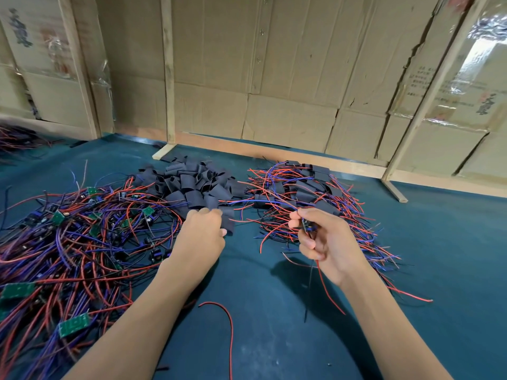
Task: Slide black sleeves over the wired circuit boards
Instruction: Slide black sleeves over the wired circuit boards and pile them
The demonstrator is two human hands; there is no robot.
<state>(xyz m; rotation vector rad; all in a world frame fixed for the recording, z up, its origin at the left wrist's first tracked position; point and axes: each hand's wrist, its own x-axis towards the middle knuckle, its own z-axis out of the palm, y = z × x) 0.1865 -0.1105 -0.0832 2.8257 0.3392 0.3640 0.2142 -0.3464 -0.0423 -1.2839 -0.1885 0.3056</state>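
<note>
My left hand [201, 234] pinches a black sleeve [228, 219] at the near edge of the heap of loose black sleeves [192, 183]. My right hand [323, 238] grips a small wired circuit board [306, 225] edge-on, its red and blue wires trailing up past my fingers and its red and black wires hanging below my palm. A big tangle of bare green boards with red, blue and black wires [68, 242] lies to the left. Boards with sleeves on them [310, 193] are piled to the right behind my right hand.
Everything lies on a dark teal mat [274, 311]. A loose red wire [225, 322] curls between my forearms. Cardboard panels on wooden frames [260, 78] wall off the back, with a wooden base rail [274, 153] right behind the piles.
</note>
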